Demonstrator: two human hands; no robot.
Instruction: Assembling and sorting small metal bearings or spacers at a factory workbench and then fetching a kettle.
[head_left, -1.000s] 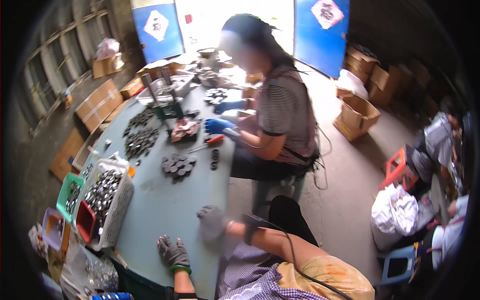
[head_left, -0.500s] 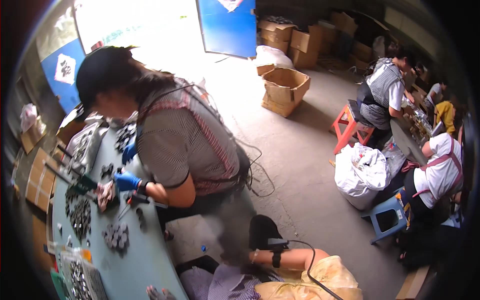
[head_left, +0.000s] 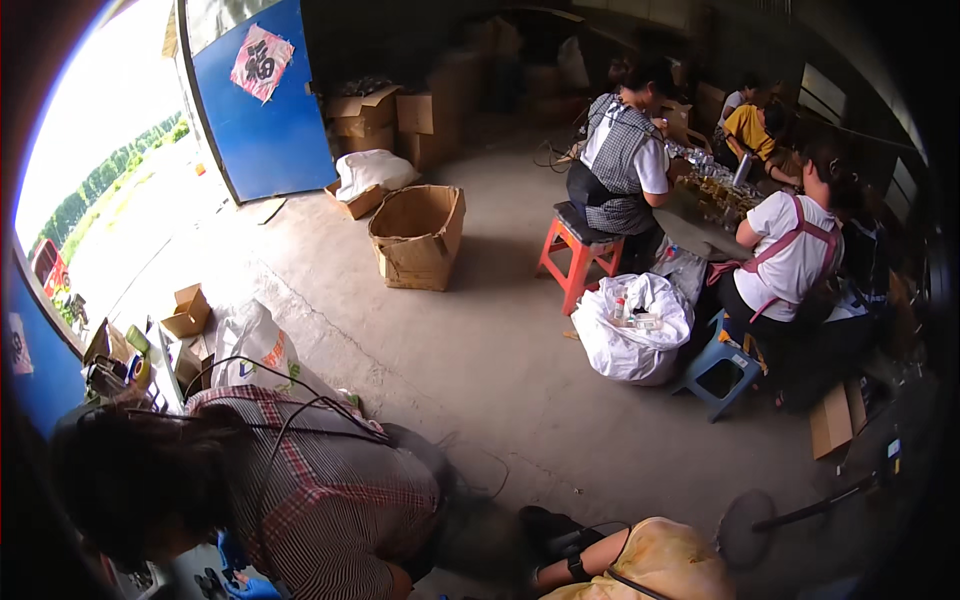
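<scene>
At the bottom edge my right forearm (head_left: 603, 556) comes out of a yellow sleeve (head_left: 665, 562), with a black band (head_left: 576, 567) around the wrist. Only a little of my right hand (head_left: 545, 577) shows beyond the band; its fingers are hidden in a dark blur and by the edge. A dark rounded shape (head_left: 545, 528) lies just above it, and a black cable runs along the sleeve. My left hand is out of view. At the lower left, a co-worker in a striped shirt (head_left: 320, 505) bends over small dark parts (head_left: 210, 583), wearing blue gloves (head_left: 250, 587).
A cardboard box (head_left: 415, 245) stands on the concrete floor. Farther right are a red stool (head_left: 575, 262), a white sack (head_left: 635, 335), a blue stool (head_left: 722, 368) and several people at a table (head_left: 690, 215). A black fan (head_left: 748, 530) is at lower right; a blue door (head_left: 250, 110) is at back left.
My view has swung to the right. The worktable and the fingertips on it have mostly left the picture. The striped-shirt co-worker now appears lower left, and the fan has come into sight.
</scene>
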